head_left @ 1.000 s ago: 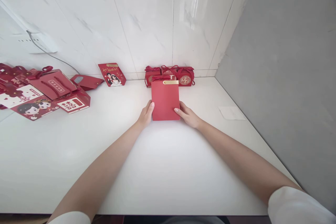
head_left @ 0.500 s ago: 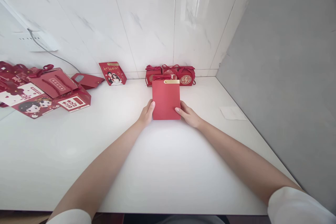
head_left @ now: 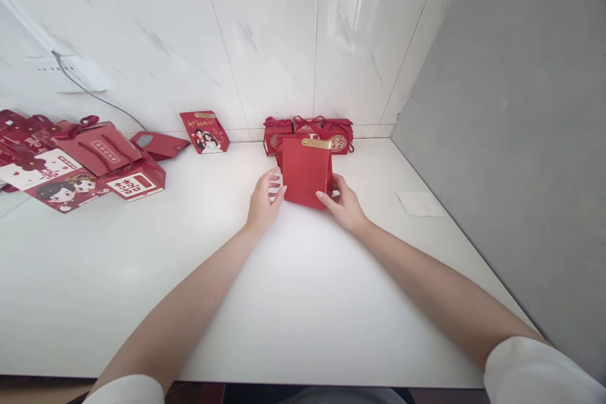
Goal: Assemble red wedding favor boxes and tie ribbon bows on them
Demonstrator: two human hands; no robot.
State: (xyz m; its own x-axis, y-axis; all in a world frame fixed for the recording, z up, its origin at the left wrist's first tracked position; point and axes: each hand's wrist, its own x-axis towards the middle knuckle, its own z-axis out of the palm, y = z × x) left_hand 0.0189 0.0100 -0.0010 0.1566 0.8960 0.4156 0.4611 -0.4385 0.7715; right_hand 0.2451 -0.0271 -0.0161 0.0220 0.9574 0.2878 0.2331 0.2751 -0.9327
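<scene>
A plain red gift box (head_left: 307,174) with a gold strap across its top right corner is turned slightly, so a narrow right side shows. My right hand (head_left: 346,203) grips its lower right edge, thumb on the front and fingers around the side. At the box's lower left, my left hand (head_left: 266,202) has its fingers apart, with the thumb tip at the edge; whether it touches cannot be made out. Just behind the held box, small red ribbon-tied boxes (head_left: 339,142) stand in a row, partly hidden by it.
On the left lies a pile of red wedding gift boxes (head_left: 106,151) with ribbons and printed couples. Another printed red box (head_left: 208,137) leans near the tiled wall (head_left: 265,31). A white tissue (head_left: 420,204) lies on the white table (head_left: 303,315), beside the grey panel (head_left: 521,139) at right.
The gift box has turned and shifted slightly right, its right side now showing. My left hand has loosened from its left edge and spread its fingers. My right hand keeps its hold.
</scene>
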